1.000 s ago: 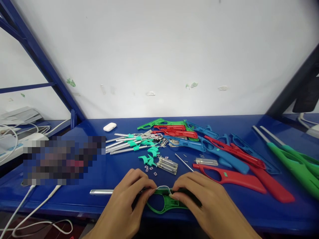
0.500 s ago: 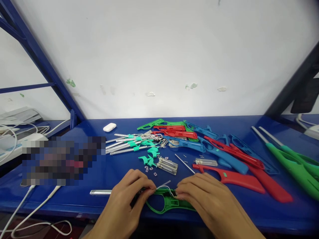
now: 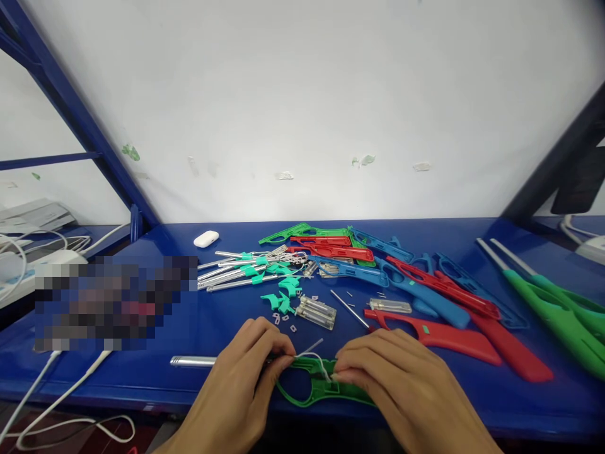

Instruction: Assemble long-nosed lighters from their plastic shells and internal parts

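Note:
A green casing half (image 3: 309,394) lies open side up at the table's front edge, between my two hands. Pinched closed at its left part is my left hand (image 3: 246,378), with a silver metal tube (image 3: 193,361) sticking out to the left beyond it. My right hand (image 3: 397,378) is closed over the casing's right part, its fingertips at a thin white wire (image 3: 317,359). The wire loops from my left fingertips to my right ones. What lies under my fingers is hidden.
Behind my hands on the blue table (image 3: 227,318) are teal triggers (image 3: 285,302), clear fuel tanks (image 3: 316,312), metal tubes (image 3: 236,274) and a red casing (image 3: 458,340). Green lighters (image 3: 558,302) lie at right. A white case (image 3: 206,239) sits at back left.
My right fingertips and the wire's end have shifted slightly lower on the casing. My left hand keeps its grip almost unchanged. The view has shifted slightly.

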A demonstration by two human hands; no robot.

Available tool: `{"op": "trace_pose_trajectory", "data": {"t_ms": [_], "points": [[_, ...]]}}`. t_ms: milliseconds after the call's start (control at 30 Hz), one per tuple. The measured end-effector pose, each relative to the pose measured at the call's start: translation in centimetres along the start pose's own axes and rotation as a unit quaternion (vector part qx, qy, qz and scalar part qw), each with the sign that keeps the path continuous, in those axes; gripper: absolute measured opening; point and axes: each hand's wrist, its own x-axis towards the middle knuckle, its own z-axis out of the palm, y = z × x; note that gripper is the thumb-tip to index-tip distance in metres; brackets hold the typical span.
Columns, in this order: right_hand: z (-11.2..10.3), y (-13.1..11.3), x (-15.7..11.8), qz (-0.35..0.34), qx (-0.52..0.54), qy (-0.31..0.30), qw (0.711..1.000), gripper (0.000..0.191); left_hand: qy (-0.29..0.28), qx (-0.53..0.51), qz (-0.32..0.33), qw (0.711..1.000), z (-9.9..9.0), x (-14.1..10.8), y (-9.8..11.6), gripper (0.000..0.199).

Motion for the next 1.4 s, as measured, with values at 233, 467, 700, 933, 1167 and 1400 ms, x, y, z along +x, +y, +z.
{"op": "trace_pose_trajectory", "data": {"t_ms": [233, 467, 700, 933, 1167, 1400], "points": [[0.6, -0.6, -0.6, 0.031, 0.003, -0.009, 0.999, 0.024, -0.007, 0.021, -0.006, 1.0, 0.1, 0.1, 0.1, 0.016], [1.0, -0.7, -0.6, 0.033, -0.005, -0.01, 0.999, 0.032, 0.005, 0.02, 0.012, 1.0, -0.2, 0.1, 0.3, 0.016], [1.2, -1.2, -0.6, 0.019, -0.013, 0.026, 0.999, 0.031, 0.039, 0.016, 0.042, 0.998, -0.3, 0.0, 0.3, 0.022], [1.4, -1.3, -0.8, 0.006, -0.017, 0.039, 0.999, 0.033, 0.044, 0.034, 0.036, 0.998, -0.7, 0.2, 0.7, 0.021], [1.6, -1.2, -0.7, 0.003, -0.018, 0.061, 0.998, 0.028, 0.084, 0.111, 0.005, 0.99, -3.4, 2.9, -1.8, 0.023], [1.8, -1.2, -0.7, 0.012, -0.002, 0.087, 0.996, 0.027, 0.055, 0.145, -0.004, 0.988, -3.7, 5.4, -4.7, 0.017]]}}
